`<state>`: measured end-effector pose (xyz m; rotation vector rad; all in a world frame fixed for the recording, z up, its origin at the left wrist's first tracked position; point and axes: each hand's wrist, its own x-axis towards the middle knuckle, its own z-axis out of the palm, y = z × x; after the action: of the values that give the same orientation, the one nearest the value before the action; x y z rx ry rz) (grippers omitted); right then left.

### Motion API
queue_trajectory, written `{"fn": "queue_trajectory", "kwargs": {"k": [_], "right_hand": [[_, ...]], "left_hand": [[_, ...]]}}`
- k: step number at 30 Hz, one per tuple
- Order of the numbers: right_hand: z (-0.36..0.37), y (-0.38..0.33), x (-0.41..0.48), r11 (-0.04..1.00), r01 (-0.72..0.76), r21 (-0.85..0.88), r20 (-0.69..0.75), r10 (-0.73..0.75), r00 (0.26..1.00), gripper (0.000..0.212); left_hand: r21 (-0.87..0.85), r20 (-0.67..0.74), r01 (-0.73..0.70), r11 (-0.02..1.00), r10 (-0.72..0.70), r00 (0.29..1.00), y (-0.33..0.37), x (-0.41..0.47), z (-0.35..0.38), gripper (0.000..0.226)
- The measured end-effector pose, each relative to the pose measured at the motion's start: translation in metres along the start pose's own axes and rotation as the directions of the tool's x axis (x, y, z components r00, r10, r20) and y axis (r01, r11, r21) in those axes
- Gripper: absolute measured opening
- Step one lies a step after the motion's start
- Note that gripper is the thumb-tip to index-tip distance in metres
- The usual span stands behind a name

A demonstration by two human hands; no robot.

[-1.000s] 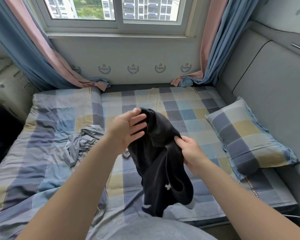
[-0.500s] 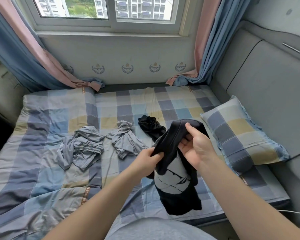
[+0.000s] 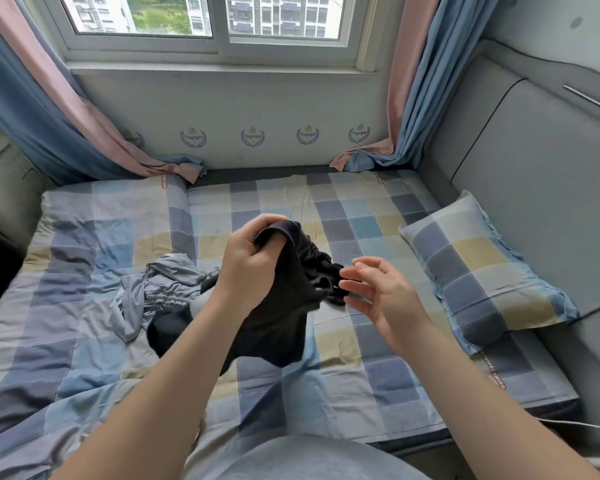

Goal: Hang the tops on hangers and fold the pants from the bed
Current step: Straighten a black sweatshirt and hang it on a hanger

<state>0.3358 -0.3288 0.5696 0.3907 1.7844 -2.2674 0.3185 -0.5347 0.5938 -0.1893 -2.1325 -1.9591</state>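
Left hand [image 3: 248, 268] grips the black garment [image 3: 281, 323]; right hand [image 3: 374, 289], grip wide, should find its hem to spread it.

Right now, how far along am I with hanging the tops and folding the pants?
Nothing looks finished: no hanger and no folded pants are in view. In hand: your left hand grips a black garment above the bed, your right hand open beside it. To do: that garment, plus the grey garment lying crumpled on the bed.
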Motion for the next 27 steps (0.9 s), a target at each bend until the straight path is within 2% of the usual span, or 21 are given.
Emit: {"fn": "queue_trajectory", "kwargs": {"k": [3,5,6,9,10,13,16,18,20,22,24,27], "right_hand": [[0.011,0.005,-0.002,0.956,0.137,-0.259,0.147,-0.102,0.984,0.025],[0.021,0.012,-0.001,0.905,0.197,-0.377,0.261,-0.101,0.96,0.038],[0.027,0.016,0.0,0.881,0.201,-0.427,0.3,-0.072,0.951,0.036],[0.041,0.033,-0.001,0.824,0.143,-0.549,0.337,0.061,0.94,0.016],[0.043,0.042,0.0,0.784,0.153,-0.602,0.338,0.076,0.938,0.021],[0.034,0.06,0.006,0.706,0.149,-0.693,0.294,0.087,0.952,0.036],[0.011,0.053,0.019,0.761,0.1,-0.641,0.154,-0.001,0.988,0.037],[-0.003,0.031,0.024,0.782,0.085,-0.618,0.009,-0.101,0.995,0.026],[-0.014,0.001,0.024,0.819,0.091,-0.567,-0.109,-0.184,0.977,0.026],[-0.018,-0.029,0.021,0.847,0.146,-0.511,-0.144,-0.252,0.957,0.034],[-0.015,-0.05,0.016,0.849,0.221,-0.48,-0.113,-0.309,0.944,0.028],[0.0,-0.069,0.005,0.834,0.294,-0.467,-0.023,-0.344,0.939,0.014]], "left_hand": [[0.041,0.066,-0.08,0.996,0.077,0.995,0.006,0.0,-0.003,0.03],[0.047,0.086,-0.101,0.994,0.096,0.992,0.009,-0.001,-0.004,0.028],[0.037,0.09,-0.102,0.994,0.098,0.991,0.01,-0.001,-0.005,0.028],[0.008,0.048,-0.086,0.996,0.086,0.995,0.012,0.001,-0.008,0.025],[0.002,0.025,-0.077,0.997,0.077,0.997,0.012,0.001,-0.009,0.025],[0.009,-0.059,-0.012,1.0,0.013,0.998,0.009,0.004,-0.015,0.022],[0.08,-0.159,0.119,0.99,-0.105,0.982,0.003,0.007,-0.027,0.021],[0.151,-0.18,0.262,0.953,-0.234,0.955,-0.008,0.009,-0.036,0.02],[0.214,-0.105,0.386,0.897,-0.372,0.922,-0.02,0.009,-0.042,0.019],[0.281,0.022,0.43,0.858,-0.453,0.891,-0.028,0.006,-0.039,0.015],[0.346,0.161,0.401,0.848,-0.475,0.865,-0.029,-0.001,-0.027,0.013],[0.409,0.345,0.302,0.861,-0.452,0.823,-0.028,-0.011,0.001,0.031]]}}
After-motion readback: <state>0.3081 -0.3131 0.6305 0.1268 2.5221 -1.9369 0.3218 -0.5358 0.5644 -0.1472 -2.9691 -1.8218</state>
